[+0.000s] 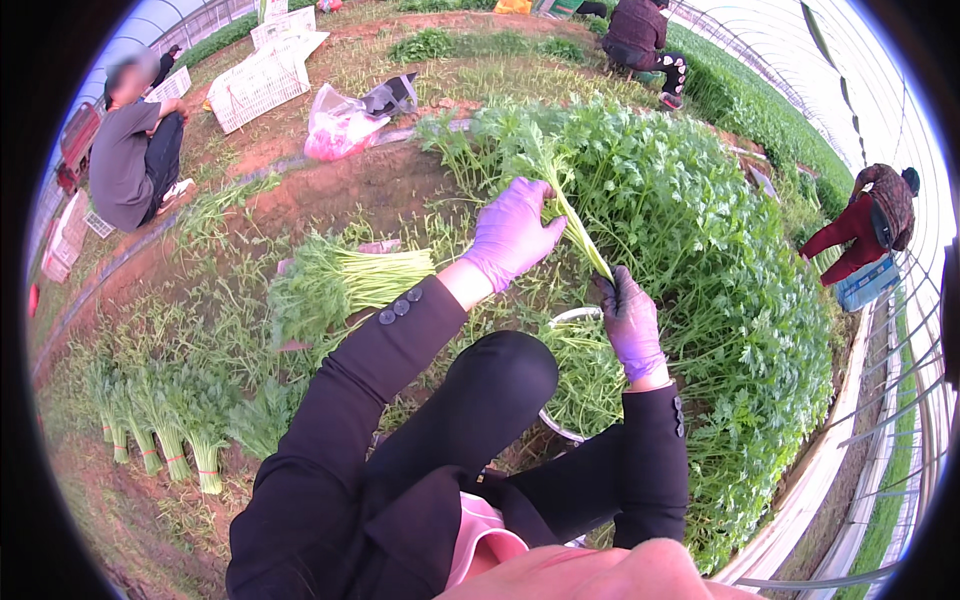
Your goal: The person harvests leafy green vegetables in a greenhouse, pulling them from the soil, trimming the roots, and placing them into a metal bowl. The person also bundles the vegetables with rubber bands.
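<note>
Both my hands wear purple gloves. My right hand [630, 319], its glove stained dark at the fingers, is closed on the lower stem ends of a small bunch of leafy green stalks [581, 232]. Higher up the same stalks is my left hand [517, 232], its thumb and fingers beside them; whether it grips them I cannot tell. Standing leafy green plants [720, 255] grow right of my hands. A pile of cut stalks [382, 274] lies to the left. Below my right hand, a round metal-rimmed basin [559, 427] holds loose greens.
Banded bunches of greens [172, 450] stand at the lower left. A pink plastic bag [337, 131] and white plastic crates [259, 86] lie farther off. One person [131, 150] squats at the left, another [637, 37] sits at the top, and a third [870, 217] bends at the right.
</note>
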A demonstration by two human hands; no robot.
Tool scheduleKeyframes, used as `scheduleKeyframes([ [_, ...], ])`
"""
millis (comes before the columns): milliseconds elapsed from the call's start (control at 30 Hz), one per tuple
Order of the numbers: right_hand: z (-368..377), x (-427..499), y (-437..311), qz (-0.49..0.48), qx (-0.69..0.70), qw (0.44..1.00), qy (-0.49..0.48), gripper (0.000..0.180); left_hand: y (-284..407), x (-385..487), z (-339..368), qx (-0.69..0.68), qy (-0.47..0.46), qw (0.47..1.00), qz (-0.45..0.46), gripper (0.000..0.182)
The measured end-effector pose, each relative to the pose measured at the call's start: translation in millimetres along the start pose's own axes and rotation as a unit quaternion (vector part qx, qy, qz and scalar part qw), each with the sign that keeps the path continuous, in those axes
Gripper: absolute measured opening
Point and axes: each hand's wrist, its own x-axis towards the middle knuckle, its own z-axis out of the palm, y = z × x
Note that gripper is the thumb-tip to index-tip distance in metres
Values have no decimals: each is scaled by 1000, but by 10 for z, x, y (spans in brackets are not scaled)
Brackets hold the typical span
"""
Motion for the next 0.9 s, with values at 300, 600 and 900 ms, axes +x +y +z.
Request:
scheduleKeyframes([
  [300,-4,-13,56,-5,-5,1000,-5,19,-141,204,24,-132,-135,975,-115,30],
  [600,214,14,91,84,23,993,-79,19,-311,146,298,5,-24,999,-43,18],
  [900,83,52,106,86,-126,988,2,18,-917,-15,95,264,-188,938,-121,16],
])
